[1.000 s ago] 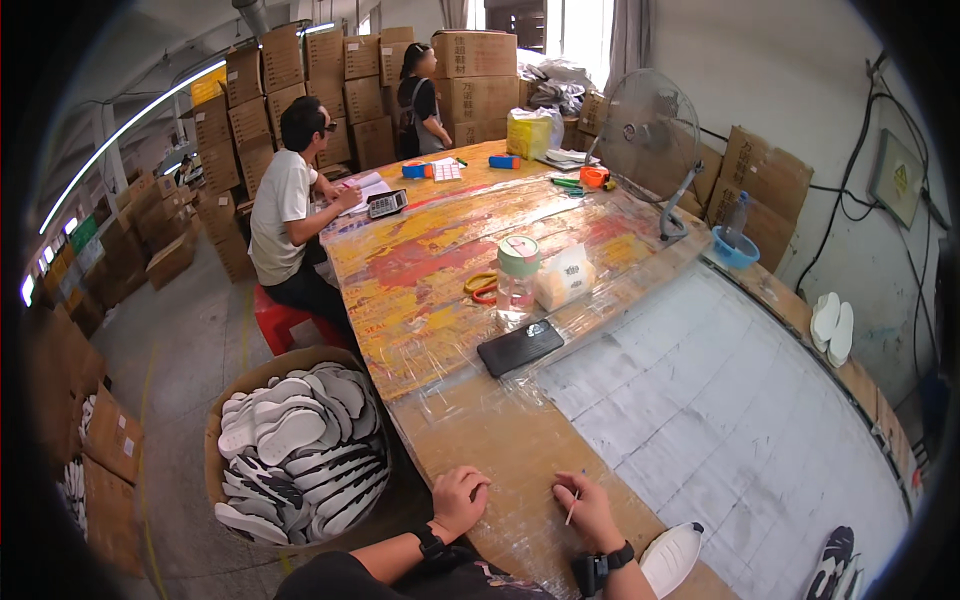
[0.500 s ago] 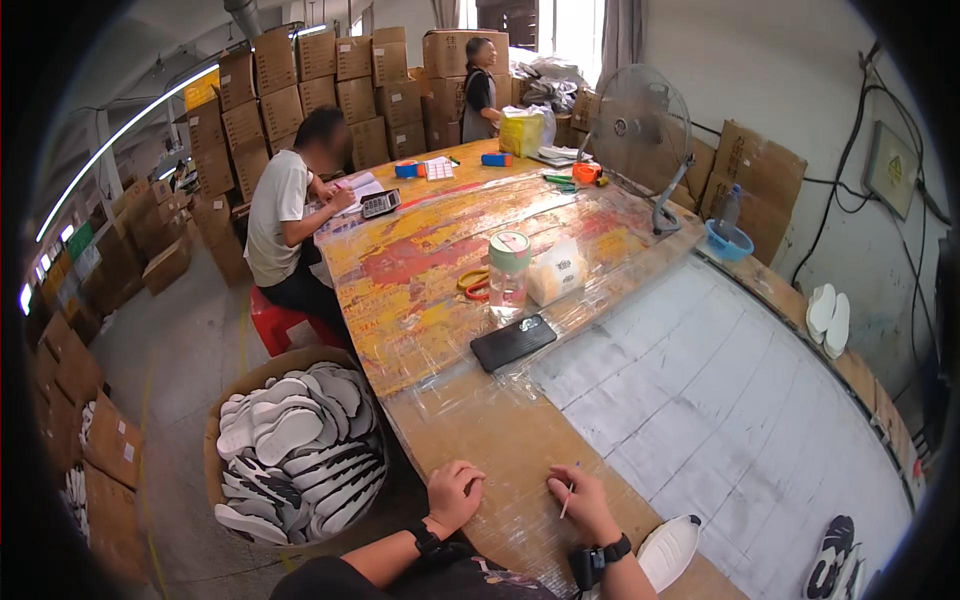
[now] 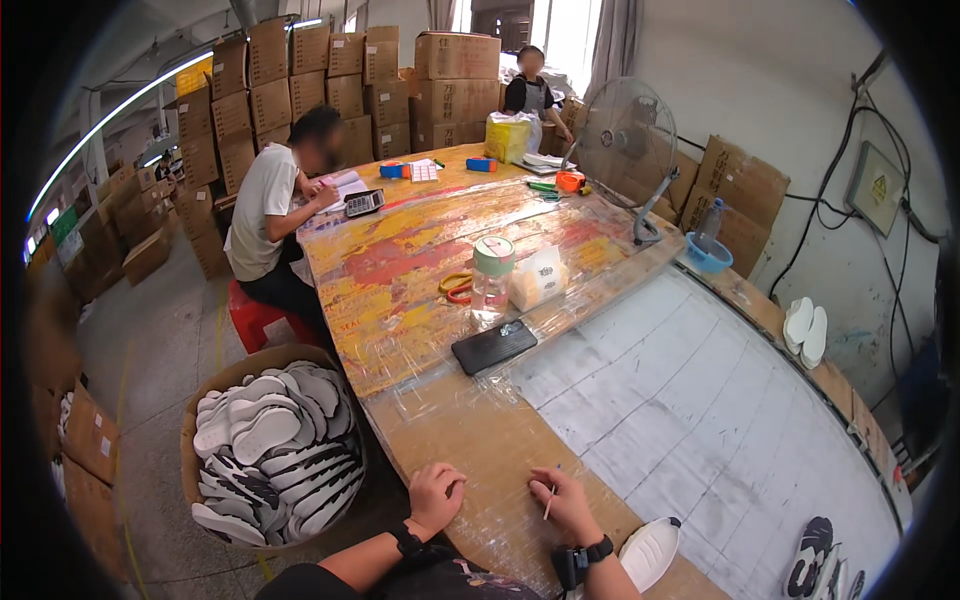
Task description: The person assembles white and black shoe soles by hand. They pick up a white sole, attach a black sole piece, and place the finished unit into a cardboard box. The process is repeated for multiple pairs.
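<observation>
My left hand (image 3: 436, 497) rests at the near edge of the brown tabletop (image 3: 505, 440), its fingers curled in, with nothing showing in them. Between the fingers of my right hand (image 3: 570, 505) is a thin white stick (image 3: 548, 503), pen-like, with a small blue tip at its upper end. The hand lies on the board a little to the right of my left one. Beside my right wrist, a white shoe sole (image 3: 650, 553) lies partly behind the forearm. Both wrists wear black bands.
A carton (image 3: 190, 440) full of soles stands left of the table. Ahead are a phone (image 3: 494, 347), a jar (image 3: 492, 280), scissors (image 3: 456, 287), a tissue pack (image 3: 538, 280) and a fan (image 3: 630, 140). One person writes at the left; another stands at the back. More soles (image 3: 808, 555) lie right.
The whole view has shifted slightly left and turned. At the back, the standing person has turned toward the table. My hands keep their poses, the stick still in the right.
</observation>
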A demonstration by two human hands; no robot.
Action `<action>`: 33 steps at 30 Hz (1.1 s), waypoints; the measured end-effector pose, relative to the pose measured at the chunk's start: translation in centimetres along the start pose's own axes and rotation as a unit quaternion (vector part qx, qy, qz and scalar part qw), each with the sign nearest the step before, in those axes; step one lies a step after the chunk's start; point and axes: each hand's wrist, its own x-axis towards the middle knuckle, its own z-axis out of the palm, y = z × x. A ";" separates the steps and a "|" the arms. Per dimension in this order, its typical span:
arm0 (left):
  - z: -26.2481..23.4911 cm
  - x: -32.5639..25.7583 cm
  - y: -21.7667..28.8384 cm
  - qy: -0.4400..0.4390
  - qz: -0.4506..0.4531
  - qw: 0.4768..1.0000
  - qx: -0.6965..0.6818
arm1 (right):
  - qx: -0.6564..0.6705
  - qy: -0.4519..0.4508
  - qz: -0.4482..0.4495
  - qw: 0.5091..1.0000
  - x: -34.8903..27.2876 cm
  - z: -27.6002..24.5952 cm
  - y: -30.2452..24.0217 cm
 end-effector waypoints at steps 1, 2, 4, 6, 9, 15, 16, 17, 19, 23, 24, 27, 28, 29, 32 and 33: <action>0.0 0.0 0.1 -0.002 -0.001 1.000 -0.002 | 0.012 0.001 0.003 1.000 0.0 0.0 0.1; -0.1 0.1 0.2 -0.004 -0.002 1.000 -0.004 | 0.025 0.002 0.005 1.000 -0.1 0.0 0.2; -0.1 0.1 0.3 0.004 0.000 1.000 0.000 | 0.025 0.010 0.008 1.000 -0.1 0.1 -0.6; -0.2 0.0 0.1 0.007 0.001 1.000 0.000 | 0.029 0.011 0.015 0.999 -0.2 0.3 -0.9; 0.0 0.0 0.0 0.005 0.002 1.000 -0.004 | 0.032 0.003 0.024 0.999 -0.2 0.0 -1.0; 0.2 -0.2 0.0 0.008 0.003 1.000 0.009 | 0.015 0.004 0.008 1.000 -0.3 -0.1 -1.5; 0.2 -0.1 0.0 0.008 0.004 1.000 0.007 | 0.007 0.005 0.003 1.000 -0.2 -0.2 -1.6; 0.2 0.0 0.0 0.009 0.006 1.000 0.005 | 0.000 0.005 -0.002 1.000 -0.1 -0.3 -1.5; 0.0 0.0 0.1 -0.004 0.002 1.000 0.005 | 0.008 0.008 -0.004 1.000 -0.2 0.0 -0.8; 0.1 0.1 0.1 0.005 0.000 1.000 0.002 | 0.024 0.003 0.000 1.000 -0.2 0.0 -0.9; 0.1 0.0 0.1 0.006 0.002 1.000 0.004 | 0.013 0.004 -0.001 1.000 -0.3 0.0 -1.2; 0.1 0.0 0.1 0.005 0.007 1.000 0.009 | 0.000 0.007 -0.005 1.000 -0.4 -0.2 -1.7; 0.1 0.0 0.1 0.002 0.006 1.000 0.011 | 0.009 0.008 -0.006 1.000 -0.3 -0.1 -1.5; 0.1 0.1 0.1 0.000 0.006 1.000 0.013 | 0.018 0.009 -0.007 1.000 -0.3 -0.1 -1.2; 0.2 0.1 0.3 -0.003 0.003 1.000 0.006 | 0.027 0.012 -0.002 1.000 -0.2 0.0 -0.5; 0.2 0.1 0.3 -0.002 0.005 1.000 0.009 | 0.024 0.011 -0.007 1.000 -0.2 0.0 -0.6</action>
